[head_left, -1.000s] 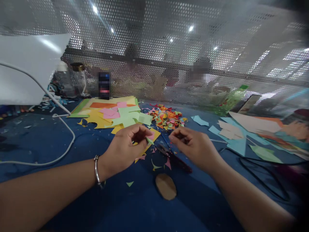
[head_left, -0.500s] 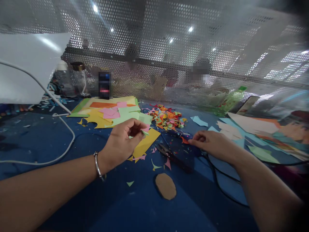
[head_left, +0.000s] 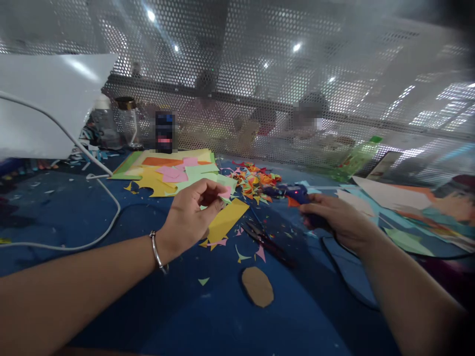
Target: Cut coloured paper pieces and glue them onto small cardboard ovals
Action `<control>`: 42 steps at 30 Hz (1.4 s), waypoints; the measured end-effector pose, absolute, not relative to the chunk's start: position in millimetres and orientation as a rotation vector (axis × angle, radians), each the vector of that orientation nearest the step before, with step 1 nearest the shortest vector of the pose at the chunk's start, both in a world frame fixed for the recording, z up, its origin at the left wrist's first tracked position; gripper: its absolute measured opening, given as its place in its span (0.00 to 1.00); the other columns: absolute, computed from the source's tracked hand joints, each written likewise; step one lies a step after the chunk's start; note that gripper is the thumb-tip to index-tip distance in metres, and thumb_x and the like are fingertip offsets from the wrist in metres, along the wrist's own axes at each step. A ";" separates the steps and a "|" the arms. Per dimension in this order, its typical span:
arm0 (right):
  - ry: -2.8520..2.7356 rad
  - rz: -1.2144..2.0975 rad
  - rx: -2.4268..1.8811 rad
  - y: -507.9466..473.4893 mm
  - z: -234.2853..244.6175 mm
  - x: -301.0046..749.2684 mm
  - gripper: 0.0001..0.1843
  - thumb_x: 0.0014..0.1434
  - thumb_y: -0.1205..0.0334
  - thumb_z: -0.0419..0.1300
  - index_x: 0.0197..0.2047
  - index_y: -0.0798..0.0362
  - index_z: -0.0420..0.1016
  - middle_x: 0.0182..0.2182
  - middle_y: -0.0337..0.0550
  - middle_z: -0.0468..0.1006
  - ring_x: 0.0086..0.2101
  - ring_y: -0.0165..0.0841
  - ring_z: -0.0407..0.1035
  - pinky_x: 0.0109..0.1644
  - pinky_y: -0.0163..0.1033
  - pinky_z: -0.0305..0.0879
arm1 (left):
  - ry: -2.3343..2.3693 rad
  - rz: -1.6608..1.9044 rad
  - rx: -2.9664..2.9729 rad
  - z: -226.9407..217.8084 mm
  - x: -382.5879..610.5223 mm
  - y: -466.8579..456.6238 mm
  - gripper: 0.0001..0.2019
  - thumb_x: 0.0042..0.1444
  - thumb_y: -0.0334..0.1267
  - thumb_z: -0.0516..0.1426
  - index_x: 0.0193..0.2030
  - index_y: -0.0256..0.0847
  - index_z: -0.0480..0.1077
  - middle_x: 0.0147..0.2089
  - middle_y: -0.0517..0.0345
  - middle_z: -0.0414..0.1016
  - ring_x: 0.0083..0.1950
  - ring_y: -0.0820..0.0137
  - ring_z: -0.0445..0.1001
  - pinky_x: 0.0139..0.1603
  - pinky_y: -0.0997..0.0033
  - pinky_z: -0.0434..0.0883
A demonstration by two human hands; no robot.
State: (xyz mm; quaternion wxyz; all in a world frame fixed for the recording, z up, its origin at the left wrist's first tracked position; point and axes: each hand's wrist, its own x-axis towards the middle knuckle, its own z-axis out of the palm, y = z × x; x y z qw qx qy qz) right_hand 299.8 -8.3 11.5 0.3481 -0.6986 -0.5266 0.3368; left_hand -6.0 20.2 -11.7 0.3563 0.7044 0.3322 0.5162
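Between the thumb and fingers of my left hand [head_left: 196, 212] are small pink and green paper pieces [head_left: 224, 194]. My right hand [head_left: 336, 220] is closed round the handle of a blue glue gun [head_left: 297, 193], which has an orange trigger and a small red light. The nozzle points left, toward a heap of cut paper pieces [head_left: 256, 179]. A pair of dark scissors [head_left: 269, 244] lies on the blue table [head_left: 166, 311] between my hands. Nearer to me rests an oval of brown cardboard [head_left: 257, 287]. Yellow paper [head_left: 228, 222] lies under and beside my left hand.
Coloured paper sheets [head_left: 159, 185] lie at the back left, more papers [head_left: 393, 193] at the right. A white cable [head_left: 115, 212] loops on the left; a black cord [head_left: 345, 282] trails on the right. Bottles [head_left: 128, 123] and a phone [head_left: 165, 132] stand before the perforated metal screen [head_left: 241, 59].
My right hand has gripped the glue gun and lifted it off the table; its red light now shows. My left hand stays nearly still with the paper pieces.
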 end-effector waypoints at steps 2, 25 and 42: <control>-1.276 0.918 -1.645 -13.8 18.9 295.3 0.13 0.50 0.55 0.65 0.32 0.52 0.66 0.21 0.37 0.70 0.22 0.26 0.64 0.20 0.28 0.58 | 0.855 1.343 1.817 -10.9 -5.6 20.2 0.08 0.56 0.34 0.60 0.43 0.38 0.73 0.42 0.51 0.80 0.39 0.72 0.78 0.43 0.69 0.75; -1.623 0.830 -1.429 -37.5 9.6 257.8 0.26 0.54 0.41 0.65 0.19 0.53 0.69 0.19 0.39 0.69 0.24 0.31 0.63 0.29 0.38 0.58 | 0.887 1.328 1.746 -12.9 -2.3 22.6 0.09 0.55 0.36 0.61 0.43 0.39 0.73 0.42 0.53 0.81 0.40 0.71 0.79 0.44 0.69 0.76; -1.899 0.489 -1.573 -40.6 21.2 237.3 0.25 0.54 0.46 0.60 0.12 0.48 0.64 0.11 0.37 0.61 0.18 0.32 0.60 0.25 0.38 0.64 | 0.857 1.325 1.972 -12.2 0.4 14.6 0.09 0.56 0.29 0.58 0.43 0.41 0.74 0.42 0.56 0.80 0.41 0.72 0.79 0.44 0.71 0.76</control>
